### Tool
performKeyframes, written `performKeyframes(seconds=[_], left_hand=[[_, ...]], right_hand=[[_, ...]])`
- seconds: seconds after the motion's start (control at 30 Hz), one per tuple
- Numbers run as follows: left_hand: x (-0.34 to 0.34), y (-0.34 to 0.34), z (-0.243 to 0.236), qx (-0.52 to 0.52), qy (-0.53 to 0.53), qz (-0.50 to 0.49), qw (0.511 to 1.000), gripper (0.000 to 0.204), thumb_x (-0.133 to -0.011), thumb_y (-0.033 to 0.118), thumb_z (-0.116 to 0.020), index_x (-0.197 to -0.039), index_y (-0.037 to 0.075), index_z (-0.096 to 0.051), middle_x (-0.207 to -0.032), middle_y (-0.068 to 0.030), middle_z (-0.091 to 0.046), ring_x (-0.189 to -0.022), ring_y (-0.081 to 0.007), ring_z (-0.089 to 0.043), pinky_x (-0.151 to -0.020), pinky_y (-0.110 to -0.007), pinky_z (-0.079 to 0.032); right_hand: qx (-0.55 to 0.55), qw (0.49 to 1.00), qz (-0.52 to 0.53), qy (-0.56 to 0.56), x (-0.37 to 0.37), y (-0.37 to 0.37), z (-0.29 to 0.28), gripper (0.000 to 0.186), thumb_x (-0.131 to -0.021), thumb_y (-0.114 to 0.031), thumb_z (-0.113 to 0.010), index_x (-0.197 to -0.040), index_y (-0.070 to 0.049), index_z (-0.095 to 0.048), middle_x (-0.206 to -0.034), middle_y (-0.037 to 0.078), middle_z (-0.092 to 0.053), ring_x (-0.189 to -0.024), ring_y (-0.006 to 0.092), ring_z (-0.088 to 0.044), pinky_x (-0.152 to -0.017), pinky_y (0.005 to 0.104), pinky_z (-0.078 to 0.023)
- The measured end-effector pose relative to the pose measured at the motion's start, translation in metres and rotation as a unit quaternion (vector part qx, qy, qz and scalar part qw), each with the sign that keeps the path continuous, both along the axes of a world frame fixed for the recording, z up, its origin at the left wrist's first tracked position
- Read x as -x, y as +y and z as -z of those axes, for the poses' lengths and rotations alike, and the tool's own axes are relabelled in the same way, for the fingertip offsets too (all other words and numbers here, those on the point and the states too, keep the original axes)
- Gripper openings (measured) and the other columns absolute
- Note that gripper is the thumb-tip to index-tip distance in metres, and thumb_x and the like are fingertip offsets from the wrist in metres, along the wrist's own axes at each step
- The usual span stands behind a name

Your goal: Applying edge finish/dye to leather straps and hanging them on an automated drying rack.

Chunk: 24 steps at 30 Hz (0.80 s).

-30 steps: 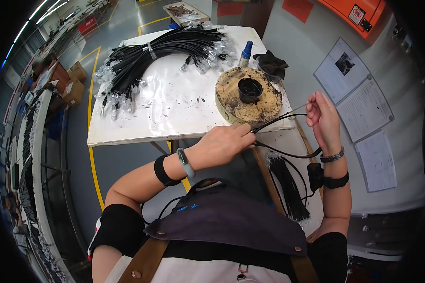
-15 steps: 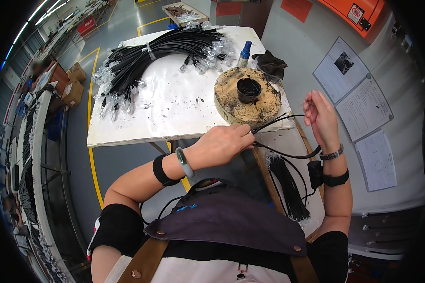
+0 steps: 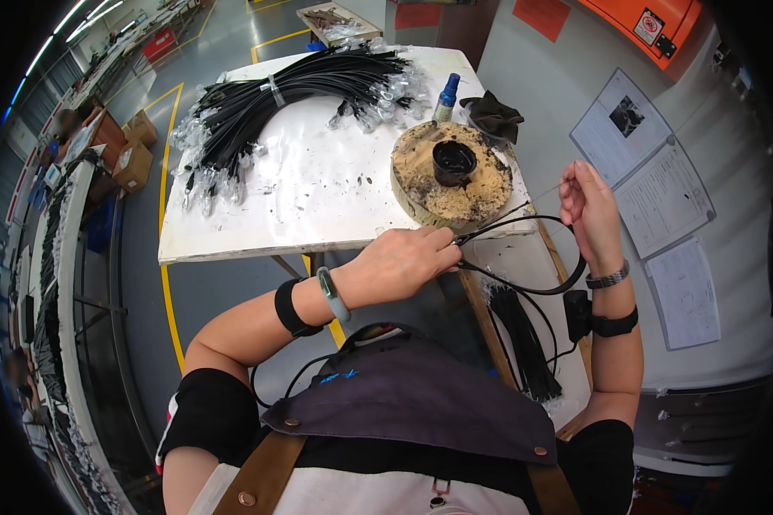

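Black cable (image 3: pixel 569 279) curves in a loop from my left hand toward the wrist of my right. My left hand (image 3: pixel 416 257) is closed in a pinch on it at the front edge of the white table. To the right, my right hand (image 3: pixel 591 210) is raised with its fingers curled. A thin strand (image 3: pixel 541 196) runs from near my left fingertips up to those fingers, which seem to pinch it. Just beyond my left hand stands a round, tan, black-stained block (image 3: pixel 412 202) with a small black cup (image 3: pixel 453 163) on top.
A tied bundle of black cables (image 3: pixel 296 90) with clear-wrapped ends lies on the white table (image 3: pixel 301 197). Behind the block are a blue-capped bottle (image 3: pixel 445 99) and a dark cloth (image 3: pixel 494 116). More black cables (image 3: pixel 524 343) lie on a lower surface at right, beside a wall with papers.
My right hand has shifted slightly right and its fingers have curled more. The cable loop beside it has opened wider. My left hand keeps its pinch almost in place.
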<state>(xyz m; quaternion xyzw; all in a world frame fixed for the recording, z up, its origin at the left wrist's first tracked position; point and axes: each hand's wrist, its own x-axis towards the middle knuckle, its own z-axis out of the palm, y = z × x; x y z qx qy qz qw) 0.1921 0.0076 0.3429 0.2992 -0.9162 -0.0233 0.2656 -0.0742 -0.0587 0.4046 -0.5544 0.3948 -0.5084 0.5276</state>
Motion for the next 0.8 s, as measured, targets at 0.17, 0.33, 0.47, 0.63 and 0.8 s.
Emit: performKeyframes(seconds=[0.17,0.33,0.47,0.63,0.8], left_hand=[[0.0,0.0,-0.001,-0.002,-0.003,-0.002,1.0,0.015,-0.082,0.02,-0.059,-0.082,0.008,-0.049,-0.077,-0.0068,-0.046,-0.071,-0.0219,-0.055,-0.053,-0.034,-0.045],[-0.001,0.0,0.0,-0.001,0.003,-0.001,1.0,0.015,-0.083,0.02,-0.058,-0.082,0.008,-0.05,-0.077,-0.0066,-0.046,-0.071,-0.0223,-0.055,-0.053,-0.035,-0.045],[-0.003,0.003,0.005,-0.06,0.0,-0.007,0.998,0.016,-0.085,0.022,-0.055,-0.083,0.007,-0.05,-0.078,-0.0078,-0.048,-0.073,-0.0247,-0.056,-0.056,-0.036,-0.046],[-0.011,0.013,0.018,-0.107,-0.011,-0.037,0.993,0.019,-0.087,0.023,-0.053,-0.081,0.006,-0.05,-0.078,-0.0088,-0.049,-0.073,-0.0267,-0.056,-0.06,-0.038,-0.046],[-0.016,0.017,0.021,-0.102,0.006,-0.044,0.994,0.018,-0.087,0.023,-0.055,-0.082,0.006,-0.049,-0.077,-0.0088,-0.048,-0.071,-0.0284,-0.055,-0.058,-0.039,-0.045]], right_hand=[[-0.003,1.0,-0.001,0.012,-0.003,0.002,-0.001,0.027,-0.096,-0.028,-0.043,-0.086,-0.005,-0.053,-0.071,0.0,-0.051,-0.056,0.0029,-0.045,-0.044,0.0173,-0.04],[0.002,1.0,-0.004,-0.005,-0.003,0.004,-0.003,0.026,-0.096,-0.027,-0.043,-0.086,-0.005,-0.053,-0.073,0.001,-0.051,-0.058,0.0037,-0.046,-0.045,0.0175,-0.04],[0.057,0.997,0.019,-0.043,0.008,-0.012,-0.007,0.026,-0.096,-0.027,-0.044,-0.088,-0.004,-0.054,-0.075,0.002,-0.053,-0.062,0.0051,-0.047,-0.051,0.0184,-0.042],[0.122,0.99,0.062,0.046,-0.015,-0.046,0.006,0.029,-0.095,-0.027,-0.045,-0.091,-0.001,-0.057,-0.077,0.002,-0.055,-0.063,0.0057,-0.049,-0.054,0.0191,-0.044],[0.149,0.977,-0.019,0.151,-0.044,-0.071,0.027,0.03,-0.095,-0.028,-0.045,-0.089,-0.001,-0.059,-0.072,0.002,-0.056,-0.061,0.0057,-0.05,-0.052,0.0193,-0.045]])
